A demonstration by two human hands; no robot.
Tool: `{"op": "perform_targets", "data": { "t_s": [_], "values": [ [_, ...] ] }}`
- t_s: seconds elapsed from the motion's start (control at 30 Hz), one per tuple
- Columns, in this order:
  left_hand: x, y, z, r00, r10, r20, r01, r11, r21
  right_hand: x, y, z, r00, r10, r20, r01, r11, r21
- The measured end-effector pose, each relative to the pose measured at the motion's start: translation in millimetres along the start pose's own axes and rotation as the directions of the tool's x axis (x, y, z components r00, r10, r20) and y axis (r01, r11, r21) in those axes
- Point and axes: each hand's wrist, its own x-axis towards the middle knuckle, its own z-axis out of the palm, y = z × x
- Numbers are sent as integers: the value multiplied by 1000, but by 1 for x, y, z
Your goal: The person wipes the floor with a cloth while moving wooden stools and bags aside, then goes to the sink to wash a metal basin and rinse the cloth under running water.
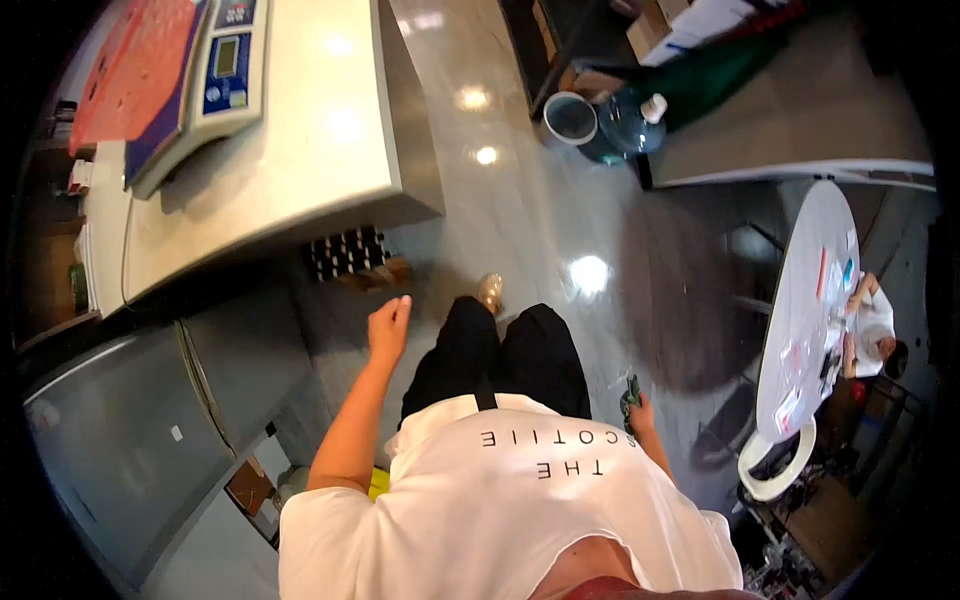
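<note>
My left hand [388, 330] hangs in front of my body to the left, its fingers curled into a loose fist, and I see nothing sticking out of it. Low at my right side, my right hand [640, 412] is closed around a dark green, crumpled-looking item [631, 392]. Its kind is too small to make out. Neither hand touches any furniture.
A white counter [310, 110] with a digital scale [215, 90] stands at the left. Ahead right are a bucket [571, 118] and a water jug [625, 125] beside a table. Farther right, a person [872, 330] sits at an oval white table [812, 300] near a white chair [780, 470].
</note>
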Motion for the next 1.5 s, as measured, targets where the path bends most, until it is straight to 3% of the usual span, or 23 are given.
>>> {"op": "perform_targets", "data": {
  "t_s": [0.07, 0.13, 0.2, 0.23, 0.3, 0.4, 0.47, 0.5, 0.53, 0.6, 0.63, 0.7, 0.77, 0.83, 0.93, 1.0, 1.1, 1.17, 1.23, 1.3, 1.33, 1.4, 1.5],
  "values": [
    [23, 72, -8, 990, 138, -2, -138, 989, -56, 27, -27, -3, 996, -82, -22, 81, 995, -50],
    [49, 128, -15, 968, 252, -22, -253, 965, -66, 54, -73, -12, 999, -46, -16, 44, 996, -76],
    [76, 180, -25, 892, 444, -86, -450, 891, -66, 87, -121, -22, 998, -61, 4, 61, 998, -6],
    [90, 200, -30, 890, 445, -103, -452, 890, -61, 108, -140, -26, 995, -97, -12, 97, 995, -38],
    [119, 235, -36, 748, 628, -215, -640, 768, 18, 152, -187, -37, 987, -156, -28, 154, 985, -75],
    [159, 270, -40, 758, 550, -351, -576, 817, 37, 228, -270, -59, 969, -242, 39, 245, 965, -96],
    [185, 290, -35, 755, 511, -411, -543, 838, 43, 282, -321, -70, 923, -382, 46, 383, 900, -210],
    [195, 302, -34, 786, 410, -463, -475, 880, -26, 301, -354, -74, 886, -462, 42, 445, 822, -356],
    [207, 310, -36, 808, 312, -500, -410, 907, -97, 294, -411, -83, 913, -381, 144, 407, 871, -275],
    [229, 318, -39, 799, 310, -515, -409, 908, -88, 292, -518, -91, 895, -297, 333, 374, 906, -197],
    [240, 324, -43, 802, 297, -519, -376, 925, -53, 313, -545, -84, 862, -293, 413, 398, 896, -195],
    [264, 329, -46, 749, 300, -591, -377, 926, -9, 377, -570, -38, 703, -637, 315, 710, 647, -278],
    [285, 335, -55, 746, 222, -628, -310, 950, -31, 365, -664, -19, 583, -591, 557, 742, 667, -69],
    [312, 338, -67, 722, 169, -671, -271, 961, -49, 369, -732, 20, 503, -684, 529, 843, 523, -126],
    [362, 357, -89, 712, 70, -698, -247, 956, -156, 365, -840, 64, 470, -661, 585, 854, 507, -113],
    [405, 357, -108, 688, 60, -723, -257, 952, -166, 366, -899, 85, 399, -729, 557, 901, 424, -91],
    [468, 356, -132, 622, 80, -779, -263, 958, -112, 380, -974, 87, 441, -707, 553, 871, 486, -72],
    [506, 356, -150, 639, -46, -768, -276, 918, -285, 392, -1024, 87, 506, -709, 492, 829, 557, -50],
    [537, 361, -166, 646, -130, -752, -269, 883, -384, 399, -1069, 74, 598, -608, 523, 636, 757, 151],
    [568, 368, -183, 640, -143, -755, -211, 913, -351, 421, -1112, 64, 686, -543, 484, 450, 840, 304],
    [584, 370, -191, 635, -125, -762, -212, 920, -328, 421, -1135, 57, 716, -521, 464, 389, 850, 354],
    [620, 376, -205, 642, -115, -758, -190, 934, -302, 456, -1166, 58, 741, -468, 482, 110, 792, 600],
    [680, 379, -219, 641, -159, -751, -130, 942, -311, 499, -1212, 57, 747, -386, 542, -13, 806, 592]
  ]
}}
